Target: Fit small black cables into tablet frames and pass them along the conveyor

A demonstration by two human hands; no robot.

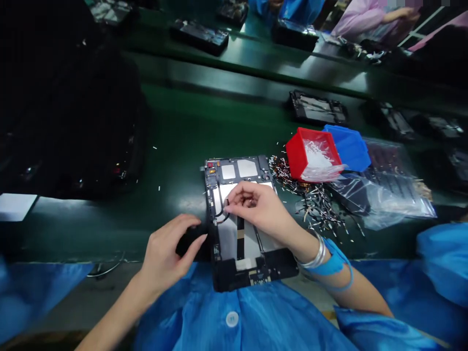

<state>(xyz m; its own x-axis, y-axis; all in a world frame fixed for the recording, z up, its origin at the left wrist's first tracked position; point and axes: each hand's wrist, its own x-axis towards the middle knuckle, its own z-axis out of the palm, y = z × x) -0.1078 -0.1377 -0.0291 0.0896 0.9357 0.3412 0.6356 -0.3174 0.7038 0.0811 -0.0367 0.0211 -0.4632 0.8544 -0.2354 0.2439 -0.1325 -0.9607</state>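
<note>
An opened tablet chassis (252,265) lies on the green bench in front of me, showing silver plates and a circuit board along its left edge. My right hand (261,207) rests on its middle with fingers pinched on a thin black cable (223,214) that loops near the board. My left hand (166,253) is curled around a dark object (188,241) pressed against the chassis's left edge. A blue strap and a silver bangle (323,258) circle my right wrist.
A red bin (302,158) and a blue bin (351,146) stand to the right beside scattered small cables (318,204) and clear plastic bags (387,195). More chassis (316,107) ride the conveyor behind. Other people in coats sit across at the far edge.
</note>
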